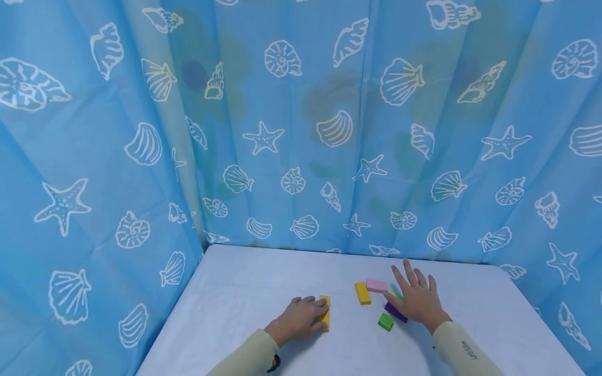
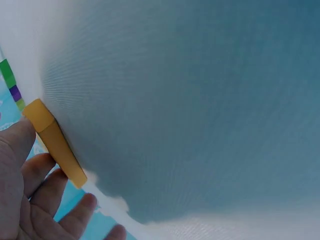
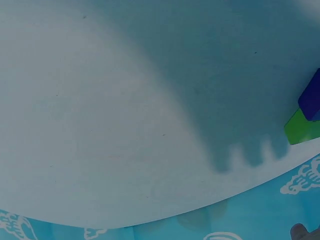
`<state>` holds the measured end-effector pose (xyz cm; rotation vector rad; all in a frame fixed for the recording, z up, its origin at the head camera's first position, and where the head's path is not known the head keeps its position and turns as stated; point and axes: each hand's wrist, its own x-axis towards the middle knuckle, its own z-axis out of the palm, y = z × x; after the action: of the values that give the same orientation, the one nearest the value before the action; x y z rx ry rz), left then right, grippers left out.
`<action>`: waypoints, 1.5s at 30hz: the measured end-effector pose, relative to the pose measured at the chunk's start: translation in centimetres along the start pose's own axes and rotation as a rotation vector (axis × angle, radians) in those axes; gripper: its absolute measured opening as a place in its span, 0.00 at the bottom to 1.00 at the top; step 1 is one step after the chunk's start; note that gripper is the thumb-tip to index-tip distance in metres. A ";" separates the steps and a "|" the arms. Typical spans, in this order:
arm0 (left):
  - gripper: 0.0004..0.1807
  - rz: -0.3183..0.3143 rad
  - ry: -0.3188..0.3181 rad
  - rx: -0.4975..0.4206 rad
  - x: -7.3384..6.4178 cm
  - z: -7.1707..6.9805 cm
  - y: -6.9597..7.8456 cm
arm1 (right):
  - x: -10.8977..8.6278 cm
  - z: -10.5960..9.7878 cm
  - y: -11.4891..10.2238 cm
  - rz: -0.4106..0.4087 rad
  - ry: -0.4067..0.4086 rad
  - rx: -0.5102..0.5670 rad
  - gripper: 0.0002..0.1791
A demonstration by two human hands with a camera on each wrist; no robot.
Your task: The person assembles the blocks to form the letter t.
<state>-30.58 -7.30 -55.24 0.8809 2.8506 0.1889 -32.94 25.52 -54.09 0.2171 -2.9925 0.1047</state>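
My left hand (image 1: 298,317) is at a long yellow block (image 1: 325,314) on the white table. Its thumb is at the near end and its fingertips lie farther along; in the left wrist view the same yellow block (image 2: 59,150) shows a line across it near one end. My right hand (image 1: 418,302) is spread, fingers pointing away, over the right side of a small group of blocks. Partly under it are a purple block (image 1: 396,312) and a light green block (image 1: 397,295). In the right wrist view one dark fingertip (image 3: 299,231) shows at the bottom corner.
Beside the right hand lie a pink block (image 1: 377,285), another yellow block (image 1: 362,293) and a small green block (image 1: 385,321). The white table (image 1: 263,277) ends at a blue curtain (image 1: 291,130) with white shells, which hangs behind it and at its sides.
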 end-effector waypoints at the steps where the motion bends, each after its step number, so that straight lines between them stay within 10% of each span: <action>1: 0.30 -0.008 -0.002 0.002 0.0 0.0 0.1 | 0.0 0.1 -0.1 0.000 -0.004 -0.003 0.47; 45: 0.30 -0.054 -0.022 0.006 0.2 0.4 0.5 | 0.3 1.2 -3.8 -0.054 -0.034 0.049 0.49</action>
<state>-30.46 -6.76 -55.55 0.8008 2.8524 0.1641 -32.85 21.68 -54.96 0.3087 -3.0174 0.1703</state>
